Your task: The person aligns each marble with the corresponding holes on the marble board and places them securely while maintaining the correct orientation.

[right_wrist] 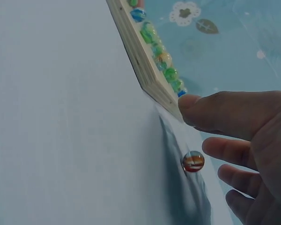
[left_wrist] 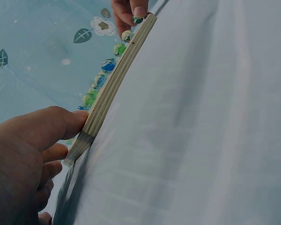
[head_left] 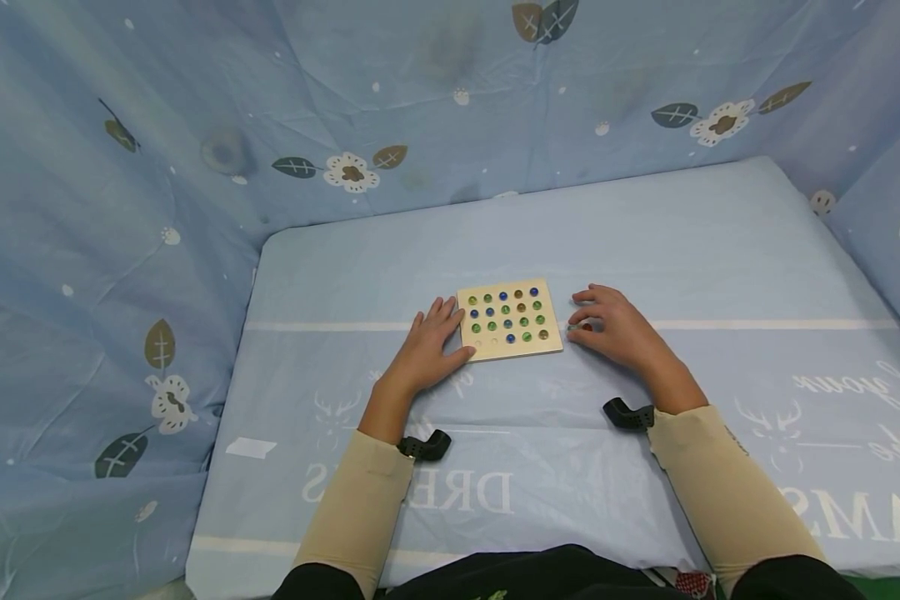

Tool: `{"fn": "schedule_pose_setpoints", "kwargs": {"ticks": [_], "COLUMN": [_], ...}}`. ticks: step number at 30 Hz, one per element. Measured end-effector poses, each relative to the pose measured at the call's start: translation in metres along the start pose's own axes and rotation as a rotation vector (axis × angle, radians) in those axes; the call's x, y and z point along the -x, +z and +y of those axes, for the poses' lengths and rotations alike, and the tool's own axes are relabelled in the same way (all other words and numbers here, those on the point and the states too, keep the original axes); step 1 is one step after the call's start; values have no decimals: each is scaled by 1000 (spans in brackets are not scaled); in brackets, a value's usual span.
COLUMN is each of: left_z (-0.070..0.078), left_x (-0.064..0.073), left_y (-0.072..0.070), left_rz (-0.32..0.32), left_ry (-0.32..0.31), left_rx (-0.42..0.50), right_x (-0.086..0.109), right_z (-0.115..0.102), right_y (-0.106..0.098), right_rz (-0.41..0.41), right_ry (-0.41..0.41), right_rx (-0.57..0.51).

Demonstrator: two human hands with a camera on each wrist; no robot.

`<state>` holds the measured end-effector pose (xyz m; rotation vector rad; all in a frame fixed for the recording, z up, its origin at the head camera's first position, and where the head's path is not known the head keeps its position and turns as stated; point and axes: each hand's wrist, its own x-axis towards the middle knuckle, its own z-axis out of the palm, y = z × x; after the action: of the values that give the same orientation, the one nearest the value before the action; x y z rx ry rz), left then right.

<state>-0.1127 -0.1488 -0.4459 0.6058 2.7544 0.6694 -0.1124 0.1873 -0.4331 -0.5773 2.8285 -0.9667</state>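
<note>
A thin wooden board with rows of round hollows lies on the cloth-covered table. Green, blue and amber marbles sit in most hollows; two at the front left are bare. My left hand rests at the board's left edge, fingers spread and thumb by the near corner. To the right of the board, my right hand hovers with fingers apart and slightly bent. A red-and-clear marble lies on the cloth beside its fingertips, under the gap between thumb and fingers. In the left wrist view, the right thumb overlaps a green marble.
A pale blue printed cloth covers the table. Patterned fabric walls rise behind it and on both sides. A white strip lies at the left. Black wrist bands sit on both forearms.
</note>
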Motion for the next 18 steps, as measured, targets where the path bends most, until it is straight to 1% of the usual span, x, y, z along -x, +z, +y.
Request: {"fn": "schedule_pose_setpoints", "kwargs": {"ticks": [6, 11, 18], "left_z": [0, 0, 1], "left_x": [0, -1, 0], "left_y": [1, 1, -1], "left_rz": [8, 19, 25], "left_ry": [-4, -3, 8], "left_rx": [5, -11, 1], "right_x": [-4, -9, -14], "right_z": [-9, -16, -28], "right_y": [5, 10, 16], "right_rz": [3, 12, 16], "right_ry": [-7, -53, -88], "right_rx": [-32, -32, -56]}}
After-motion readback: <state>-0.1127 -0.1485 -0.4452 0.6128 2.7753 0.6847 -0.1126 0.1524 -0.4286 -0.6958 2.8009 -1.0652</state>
